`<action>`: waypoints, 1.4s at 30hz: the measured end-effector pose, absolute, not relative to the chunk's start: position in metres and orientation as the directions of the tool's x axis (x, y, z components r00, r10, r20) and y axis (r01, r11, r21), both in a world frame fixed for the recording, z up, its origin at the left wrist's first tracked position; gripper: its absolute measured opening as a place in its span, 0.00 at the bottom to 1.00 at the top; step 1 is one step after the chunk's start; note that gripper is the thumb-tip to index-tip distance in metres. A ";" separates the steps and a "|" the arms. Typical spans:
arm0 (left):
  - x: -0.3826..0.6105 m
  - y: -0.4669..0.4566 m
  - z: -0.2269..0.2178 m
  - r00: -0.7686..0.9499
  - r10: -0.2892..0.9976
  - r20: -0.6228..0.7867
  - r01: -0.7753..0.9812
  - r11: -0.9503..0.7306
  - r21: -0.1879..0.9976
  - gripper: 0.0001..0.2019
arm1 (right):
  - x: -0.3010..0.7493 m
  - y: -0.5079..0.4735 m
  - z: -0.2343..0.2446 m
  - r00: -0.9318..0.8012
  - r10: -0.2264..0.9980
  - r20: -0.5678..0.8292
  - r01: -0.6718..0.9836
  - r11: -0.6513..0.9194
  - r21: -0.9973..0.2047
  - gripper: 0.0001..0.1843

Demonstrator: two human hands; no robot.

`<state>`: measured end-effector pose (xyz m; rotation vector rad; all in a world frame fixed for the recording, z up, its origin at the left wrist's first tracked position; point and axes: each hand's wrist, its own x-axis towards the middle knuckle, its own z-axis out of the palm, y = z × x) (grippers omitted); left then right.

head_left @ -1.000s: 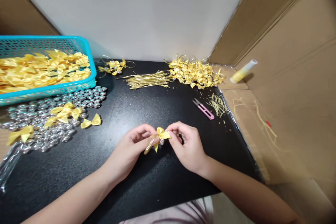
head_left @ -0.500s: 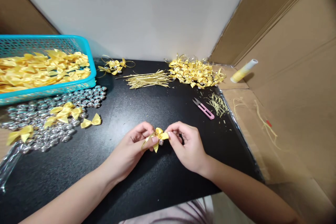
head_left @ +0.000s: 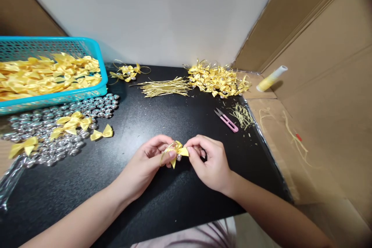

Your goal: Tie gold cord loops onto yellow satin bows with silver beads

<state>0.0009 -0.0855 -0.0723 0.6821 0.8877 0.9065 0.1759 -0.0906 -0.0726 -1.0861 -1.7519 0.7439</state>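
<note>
Over the near middle of the black table, a yellow ribbon bow (head_left: pixel 182 151) is held between both hands. A small silver bead (head_left: pixel 178 157) hangs at its knot, and a loop of gold cord (head_left: pixel 163 155) curves out over my left thumb. My left hand (head_left: pixel 155 155) pinches the bow's left side between thumb and fingers. My right hand (head_left: pixel 207 161) grips the tip of the bow's right tail with thumb and forefinger. Part of the bow is hidden behind my left thumb.
A turquoise basket (head_left: pixel 103 73) of yellow bows stands at left, with silver beads (head_left: pixel 55 147) and loose bows before it. Gold cords (head_left: pixel 165 87) and finished bows (head_left: pixel 219 77) lie at the back. Pink thread snips (head_left: pixel 228 121) rest at right beside thread scraps (head_left: pixel 242 116).
The bow has turned slightly in my fingers, and the gold cord loop now stands more upright by my left thumb. Both hands keep their hold, almost in the same place.
</note>
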 end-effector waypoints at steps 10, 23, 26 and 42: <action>-0.002 -0.089 -0.078 0.282 0.907 -0.312 -0.297 0.391 0.871 0.08 | 0.176 -0.090 -0.070 -0.214 0.876 0.432 0.410 0.482 -0.774 0.09; -0.001 -0.088 -0.076 0.284 0.912 -0.297 -0.297 0.378 0.877 0.08 | 0.176 -0.090 -0.072 -0.222 0.897 0.383 0.385 0.441 -0.810 0.08; -0.001 -0.088 -0.076 0.289 0.901 -0.325 -0.300 0.407 0.862 0.08 | 0.177 -0.089 -0.072 -0.227 0.926 0.301 0.346 0.366 -0.864 0.07; 0.000 -0.087 -0.072 0.354 0.870 -0.342 -0.344 0.461 0.818 0.15 | 0.178 -0.088 -0.072 -0.254 0.924 0.287 0.286 0.355 -0.890 0.07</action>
